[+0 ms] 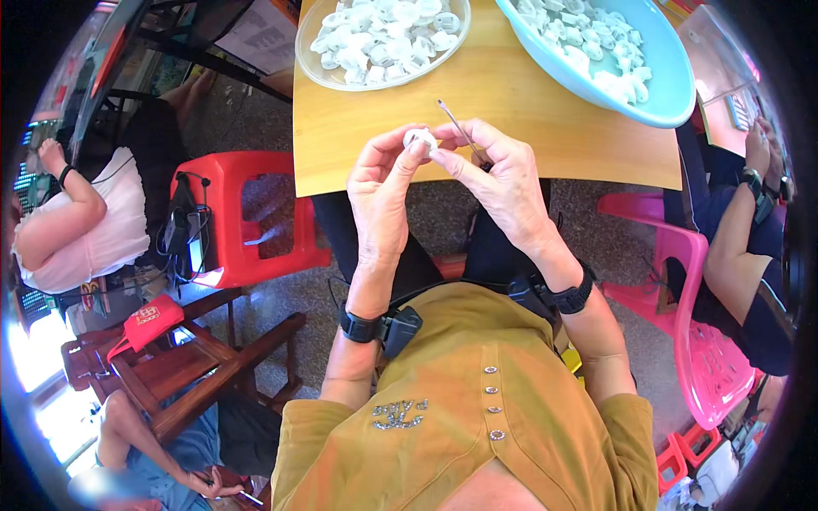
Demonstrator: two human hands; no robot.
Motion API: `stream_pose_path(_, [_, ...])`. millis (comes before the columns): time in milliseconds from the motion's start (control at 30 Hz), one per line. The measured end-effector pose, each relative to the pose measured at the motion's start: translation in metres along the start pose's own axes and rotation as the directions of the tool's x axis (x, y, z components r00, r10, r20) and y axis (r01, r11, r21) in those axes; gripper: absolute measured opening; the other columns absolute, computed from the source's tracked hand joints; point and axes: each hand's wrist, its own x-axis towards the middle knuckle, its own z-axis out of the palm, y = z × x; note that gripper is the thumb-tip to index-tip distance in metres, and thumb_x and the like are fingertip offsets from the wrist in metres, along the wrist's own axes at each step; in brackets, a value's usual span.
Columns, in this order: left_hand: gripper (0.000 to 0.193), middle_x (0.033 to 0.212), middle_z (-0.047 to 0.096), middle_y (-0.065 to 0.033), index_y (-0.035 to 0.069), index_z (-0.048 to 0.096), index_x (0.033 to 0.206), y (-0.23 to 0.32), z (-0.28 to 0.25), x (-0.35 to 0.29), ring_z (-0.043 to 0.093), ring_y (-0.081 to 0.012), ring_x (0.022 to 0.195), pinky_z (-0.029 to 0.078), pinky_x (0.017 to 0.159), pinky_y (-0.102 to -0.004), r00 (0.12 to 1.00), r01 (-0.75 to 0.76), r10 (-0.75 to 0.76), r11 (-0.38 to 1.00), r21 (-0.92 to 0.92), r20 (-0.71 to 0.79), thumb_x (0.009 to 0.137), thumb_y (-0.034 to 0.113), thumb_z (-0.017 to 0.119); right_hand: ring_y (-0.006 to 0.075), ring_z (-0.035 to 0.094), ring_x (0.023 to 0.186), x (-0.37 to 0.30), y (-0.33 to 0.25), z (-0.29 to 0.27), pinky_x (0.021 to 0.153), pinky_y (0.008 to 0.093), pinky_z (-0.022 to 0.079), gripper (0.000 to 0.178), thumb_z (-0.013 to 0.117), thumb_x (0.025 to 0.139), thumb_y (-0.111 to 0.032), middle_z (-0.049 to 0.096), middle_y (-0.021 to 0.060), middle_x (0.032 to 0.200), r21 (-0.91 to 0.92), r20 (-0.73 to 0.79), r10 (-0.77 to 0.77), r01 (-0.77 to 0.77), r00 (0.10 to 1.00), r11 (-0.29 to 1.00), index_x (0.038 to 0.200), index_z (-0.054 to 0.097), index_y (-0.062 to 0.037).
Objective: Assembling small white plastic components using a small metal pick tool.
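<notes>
My left hand (380, 192) pinches a small white plastic part (419, 136) between thumb and fingertips, just above the near edge of the wooden table (588, 140). From the other side, the thumb of my right hand (509, 187) reaches the same part. A thin metal tool (455, 122) is held in that right hand. Its slim shaft slants up and to the left past the fingers, while the palm hides much of its lower end, so its exact kind cannot be made out.
A clear plastic bowl (308, 66) and a light blue basin (679, 94), each with many white parts, stand on the table. A red stool (223, 255) is at my left, a pink chair (682, 298) at my right. Other people sit on both sides.
</notes>
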Motion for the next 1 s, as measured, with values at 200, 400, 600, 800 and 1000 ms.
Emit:
stream_pose_path(200, [0.027, 0.105, 0.065, -0.0123, -0.004, 0.059, 0.112, 0.005, -0.003, -0.003, 0.063, -0.0174, 0.095, 0.052, 0.085, -0.0308, 0.999, -0.037, 0.036, 0.997, 0.074, 0.017, 0.088, 0.006, 0.064, 0.0066, 0.059, 0.077, 0.006, 0.001, 0.003, 0.068, 0.0235, 0.047, 0.019, 0.066, 0.086, -0.016, 0.068, 0.0028, 0.084, 0.129, -0.008, -0.018, 0.019, 1.000, 0.991, 0.098, 0.066, -0.0013])
stream_pose_path(400, [0.025, 0.103, 0.066, -0.0116, -0.003, 0.061, 0.112, 0.011, -0.006, -0.008, 0.065, -0.0170, 0.090, 0.052, 0.084, -0.0289, 0.999, -0.030, 0.031, 0.993, 0.118, -0.005, 0.089, 0.007, 0.062, 0.0028, 0.051, 0.065, 0.006, 0.003, 0.007, 0.057, 0.0204, 0.040, 0.017, 0.067, 0.086, -0.016, 0.067, -0.0001, 0.080, 0.118, 0.007, 0.016, -0.017, 1.000, 0.993, 0.095, 0.067, -0.0022])
stream_pose_path(600, [0.026, 0.102, 0.067, -0.0112, -0.003, 0.062, 0.111, 0.011, -0.007, -0.010, 0.065, -0.0152, 0.088, 0.052, 0.082, -0.0282, 0.997, -0.077, 0.077, 0.988, 0.137, -0.001, 0.087, 0.005, 0.065, 0.0010, 0.041, 0.057, 0.004, -0.007, 0.008, 0.051, 0.0196, 0.035, 0.012, 0.065, 0.085, -0.010, 0.064, -0.0023, 0.074, 0.067, -0.004, -0.019, 0.020, 1.000, 0.998, 0.094, 0.067, -0.0016])
stream_pose_path(800, [0.026, 0.098, 0.067, -0.0118, -0.005, 0.062, 0.111, 0.010, -0.009, -0.010, 0.065, -0.0146, 0.088, 0.052, 0.082, -0.0267, 0.995, -0.100, 0.101, 0.990, 0.100, -0.004, 0.088, 0.005, 0.064, 0.0043, 0.050, 0.062, 0.003, -0.007, 0.011, 0.055, 0.0214, 0.041, 0.011, 0.065, 0.085, -0.007, 0.065, 0.0016, 0.075, 0.028, -0.007, -0.113, 0.113, 0.994, 0.993, 0.094, 0.066, 0.0002])
stream_pose_path(1000, [0.022, 0.096, 0.068, -0.0107, -0.004, 0.064, 0.107, 0.008, -0.010, -0.014, 0.065, -0.0144, 0.086, 0.053, 0.082, -0.0271, 0.996, -0.072, 0.077, 0.993, 0.097, -0.047, 0.087, 0.006, 0.065, 0.0057, 0.053, 0.065, -0.001, -0.002, 0.012, 0.057, 0.0221, 0.043, 0.011, 0.065, 0.085, -0.007, 0.065, 0.0042, 0.076, 0.007, -0.005, -0.083, 0.083, 0.997, 0.997, 0.093, 0.065, 0.0015])
